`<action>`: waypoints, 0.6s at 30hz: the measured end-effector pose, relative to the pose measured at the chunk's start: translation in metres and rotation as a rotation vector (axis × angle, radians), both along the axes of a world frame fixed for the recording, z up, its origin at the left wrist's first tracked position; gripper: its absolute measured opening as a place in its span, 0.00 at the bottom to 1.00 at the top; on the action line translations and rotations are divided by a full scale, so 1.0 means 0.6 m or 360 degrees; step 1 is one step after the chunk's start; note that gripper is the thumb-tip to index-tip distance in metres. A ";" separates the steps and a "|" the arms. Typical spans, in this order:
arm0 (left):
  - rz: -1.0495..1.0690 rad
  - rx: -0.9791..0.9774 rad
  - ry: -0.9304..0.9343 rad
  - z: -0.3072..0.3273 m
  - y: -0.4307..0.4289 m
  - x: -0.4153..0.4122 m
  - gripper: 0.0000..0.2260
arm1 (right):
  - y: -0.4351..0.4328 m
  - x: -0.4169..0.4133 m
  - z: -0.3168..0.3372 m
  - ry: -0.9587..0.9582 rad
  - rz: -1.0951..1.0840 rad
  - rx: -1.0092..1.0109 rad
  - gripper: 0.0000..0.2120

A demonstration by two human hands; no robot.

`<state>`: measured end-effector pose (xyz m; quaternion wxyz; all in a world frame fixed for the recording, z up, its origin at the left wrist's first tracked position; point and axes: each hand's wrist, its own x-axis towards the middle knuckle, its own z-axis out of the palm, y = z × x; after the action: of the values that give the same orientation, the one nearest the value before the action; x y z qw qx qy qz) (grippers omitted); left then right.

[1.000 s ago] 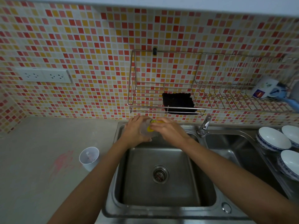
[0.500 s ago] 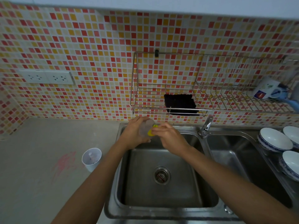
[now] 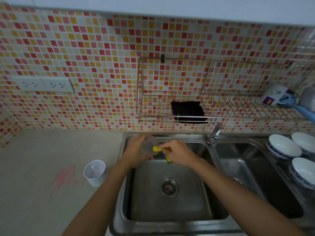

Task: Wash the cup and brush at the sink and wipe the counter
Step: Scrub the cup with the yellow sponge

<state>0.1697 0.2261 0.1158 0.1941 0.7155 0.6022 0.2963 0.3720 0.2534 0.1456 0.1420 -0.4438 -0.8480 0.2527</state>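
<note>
Over the far side of the left sink basin (image 3: 170, 210), my left hand (image 3: 136, 150) grips a clear plastic cup (image 3: 150, 147) lying on its side, mouth toward the right. My right hand (image 3: 179, 153) pinches a yellow sponge with a green back (image 3: 159, 149), one end pushed into the cup's mouth. A white cup (image 3: 94, 172) stands upright on the grey counter (image 3: 42, 167) left of the sink, next to a pink smear (image 3: 64, 176). No brush is clearly visible.
A faucet (image 3: 214, 135) sits between the two basins. Three white bowls (image 3: 283, 147) rest at the right over the second basin. A wire wall rack (image 3: 170, 116) holds a dark cloth (image 3: 187, 112) and a mug (image 3: 272, 96). A wall socket (image 3: 42, 84) is at the left.
Both hands with the cup and sponge stayed over the far end of the basin; the sponge has shifted at the cup's mouth and its green end now hangs below my right hand.
</note>
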 end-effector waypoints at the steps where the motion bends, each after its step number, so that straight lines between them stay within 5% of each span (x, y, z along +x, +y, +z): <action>1: 0.0027 -0.0010 -0.0041 -0.004 -0.002 -0.004 0.39 | 0.000 0.001 0.005 0.0071 -0.0061 -0.0015 0.13; 12: 0.0189 0.0017 -0.0171 -0.003 0.002 -0.046 0.38 | 0.092 -0.059 0.161 0.1021 -0.0571 0.0283 0.05; 18: 0.0244 -0.0008 -0.0205 -0.008 0.005 -0.052 0.39 | 0.186 -0.101 0.153 0.0692 -0.0748 0.0276 0.04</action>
<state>0.1387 0.2291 0.1112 0.2111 0.6463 0.6422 0.3540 0.3111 0.3649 0.2372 0.4114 -0.5493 -0.6905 0.2285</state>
